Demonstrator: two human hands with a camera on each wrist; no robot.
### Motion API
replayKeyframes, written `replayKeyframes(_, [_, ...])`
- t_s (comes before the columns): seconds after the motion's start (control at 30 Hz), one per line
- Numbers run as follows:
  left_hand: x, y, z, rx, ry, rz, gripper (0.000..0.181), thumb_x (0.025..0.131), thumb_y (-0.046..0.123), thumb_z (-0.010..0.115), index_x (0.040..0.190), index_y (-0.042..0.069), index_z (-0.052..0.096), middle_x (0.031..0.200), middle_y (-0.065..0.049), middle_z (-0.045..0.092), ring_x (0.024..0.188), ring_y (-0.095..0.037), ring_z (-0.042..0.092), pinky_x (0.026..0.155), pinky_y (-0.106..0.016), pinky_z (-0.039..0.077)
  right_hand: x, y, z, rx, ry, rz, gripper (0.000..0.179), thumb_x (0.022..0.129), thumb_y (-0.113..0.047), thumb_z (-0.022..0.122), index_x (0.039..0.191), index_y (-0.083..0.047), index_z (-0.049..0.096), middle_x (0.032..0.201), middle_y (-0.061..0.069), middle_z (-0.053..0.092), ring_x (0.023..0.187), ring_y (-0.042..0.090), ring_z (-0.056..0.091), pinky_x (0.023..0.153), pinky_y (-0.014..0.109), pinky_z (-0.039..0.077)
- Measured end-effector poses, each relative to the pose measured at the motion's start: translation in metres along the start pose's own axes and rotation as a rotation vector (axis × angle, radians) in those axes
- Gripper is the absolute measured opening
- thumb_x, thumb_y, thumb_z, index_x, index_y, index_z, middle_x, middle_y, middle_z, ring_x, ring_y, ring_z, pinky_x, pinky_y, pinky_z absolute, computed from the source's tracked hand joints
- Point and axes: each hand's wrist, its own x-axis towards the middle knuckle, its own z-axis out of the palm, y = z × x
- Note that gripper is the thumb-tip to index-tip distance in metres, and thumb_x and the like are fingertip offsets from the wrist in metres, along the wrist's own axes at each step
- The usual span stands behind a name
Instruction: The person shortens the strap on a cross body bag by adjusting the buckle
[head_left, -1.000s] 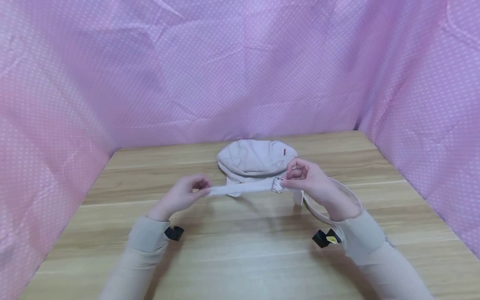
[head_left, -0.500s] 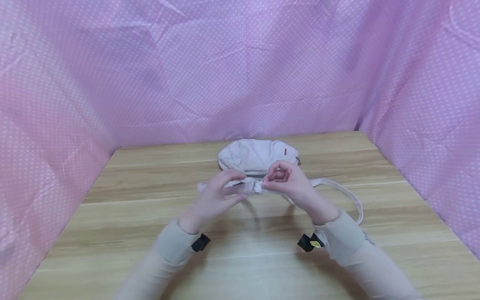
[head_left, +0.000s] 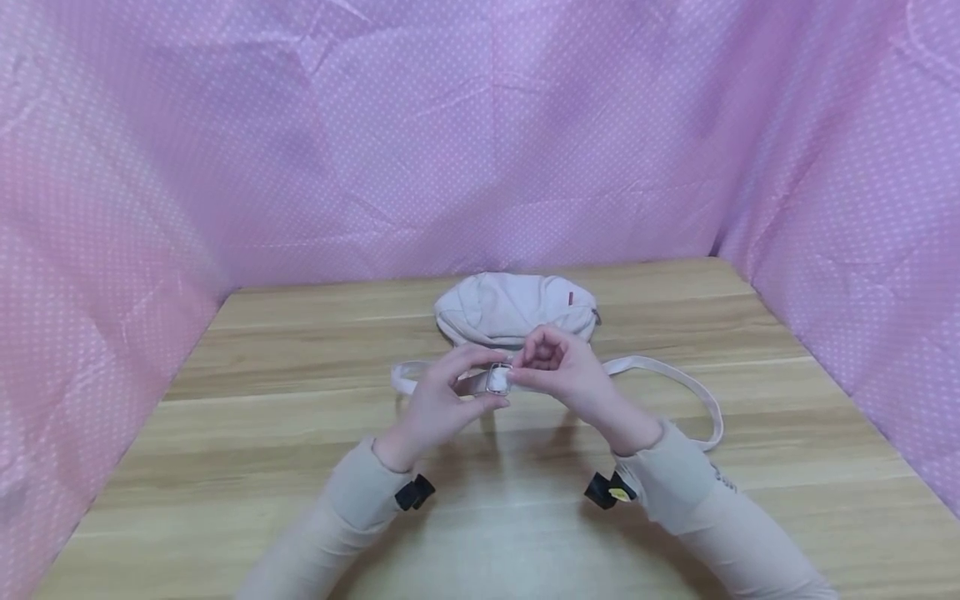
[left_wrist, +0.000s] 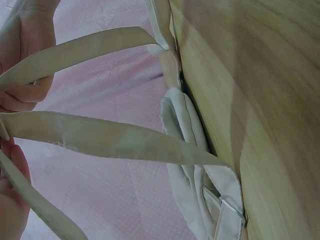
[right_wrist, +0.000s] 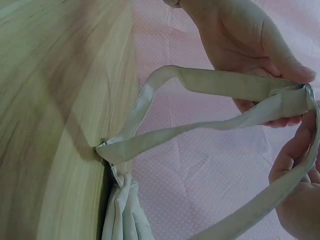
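Observation:
A pale cloth sling bag (head_left: 517, 308) with a small red tag lies toward the back of the table. Its strap (head_left: 671, 375) is raised in front of it, and a square metal buckle (head_left: 498, 378) sits on the lifted part. My left hand (head_left: 431, 404) holds the buckle's edges between thumb and index finger. Right beside it, my right hand (head_left: 573, 383) pinches the strap with thumb and fingertips. In the right wrist view, the strap (right_wrist: 220, 82) rises from the bag to the left hand (right_wrist: 250, 45), whose thumb touches the buckle's edge. Lengths of strap (left_wrist: 100, 137) also cross the left wrist view.
The wooden table (head_left: 480, 517) has pink dotted cloth (head_left: 480, 150) hanging behind it and at both sides. A loop of the strap rests on the wood at the right. Small black devices (head_left: 415, 492) are worn at both wrists.
My left hand has left the far part of the strap and moved right to the buckle. My right hand has shifted left with the strap. The stretched strap now hangs slack.

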Motion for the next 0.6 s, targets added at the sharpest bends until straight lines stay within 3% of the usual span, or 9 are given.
replayKeyframes(0.3, [0.003,0.006,-0.002,-0.043,0.1,-0.036,0.041,0.068,-0.011,0.077,0.106,-0.008,0.062,0.106,-0.022,0.063,0.098,-0.005,0.056,0.083,-0.015,0.049,-0.002,0.011,-0.028,-0.22,-0.112,0.006,0.018,0.087,0.0,0.06,0.104,0.007,0.056,0.082,-0.008,0.064,0.074,0.006,0.061,0.068,0.02,0.051])
replayKeyframes(0.43, [0.003,0.007,-0.002,-0.091,0.095,-0.083,0.041,0.069,-0.012,0.076,0.107,-0.009,0.061,0.108,-0.022,0.061,0.096,-0.003,0.056,0.082,-0.014,0.049,-0.004,0.014,-0.032,-0.203,-0.122,-0.03,0.016,0.085,0.003,0.062,0.098,0.009,0.056,0.079,-0.01,0.063,0.07,0.005,0.059,0.064,0.019,0.049])
replayKeyframes(0.6, [0.003,0.009,0.001,-0.164,0.065,-0.115,0.042,0.069,-0.014,0.074,0.108,-0.009,0.059,0.111,-0.026,0.058,0.098,-0.005,0.058,0.09,-0.024,0.052,-0.003,0.01,-0.021,-0.164,-0.082,-0.083,0.014,0.08,0.006,0.065,0.091,0.01,0.057,0.075,-0.01,0.063,0.066,0.004,0.057,0.059,0.018,0.049])
